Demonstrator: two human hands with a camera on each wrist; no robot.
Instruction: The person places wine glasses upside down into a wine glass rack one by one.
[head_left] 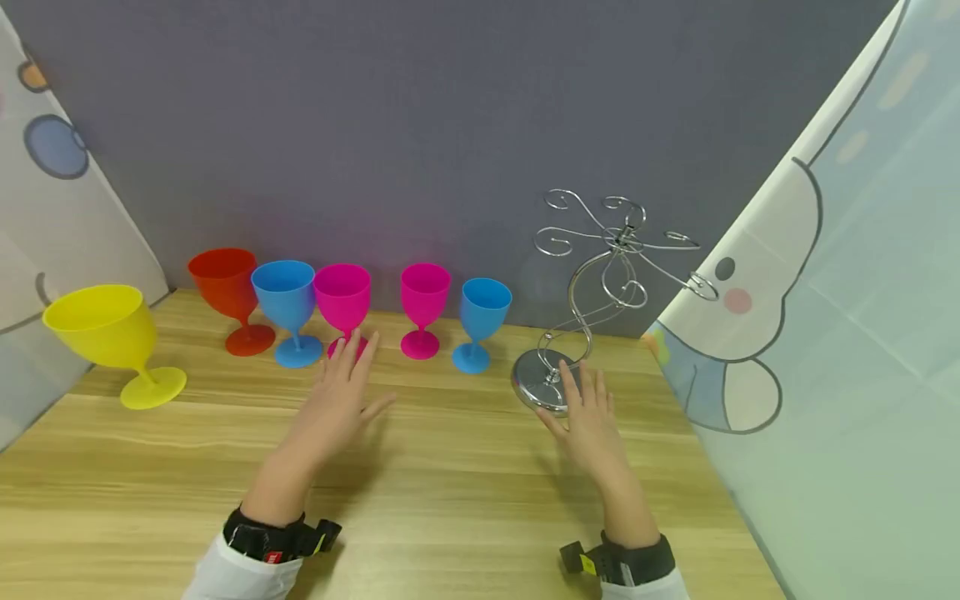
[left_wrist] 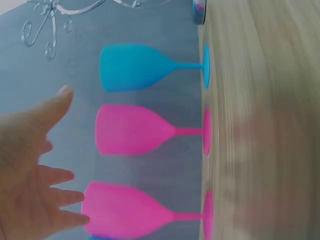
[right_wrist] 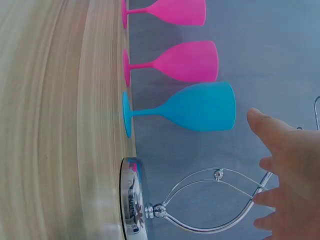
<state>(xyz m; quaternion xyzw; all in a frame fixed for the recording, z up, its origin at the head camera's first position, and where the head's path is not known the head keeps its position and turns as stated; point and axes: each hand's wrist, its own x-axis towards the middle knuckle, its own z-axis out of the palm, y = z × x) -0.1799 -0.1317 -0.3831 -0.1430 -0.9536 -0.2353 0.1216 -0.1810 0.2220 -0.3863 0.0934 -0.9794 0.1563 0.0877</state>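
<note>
My left hand hovers over the table with fingers spread, its fingertips overlapping the base of a pink goblet in the head view. Nothing is in its grasp. My right hand, also spread and holding nothing, reaches toward a chrome stand with curled wire arms and a round base. Between the hands, farther back, stand a second pink goblet and a blue goblet. In the left wrist view the thumb points toward the upright goblets; in the right wrist view the stand's curved stem passes behind the fingers.
Further left stand another blue goblet, a red goblet and a larger-looking yellow goblet. A grey panel rises behind the wooden table. Printed cloth hangs at both sides.
</note>
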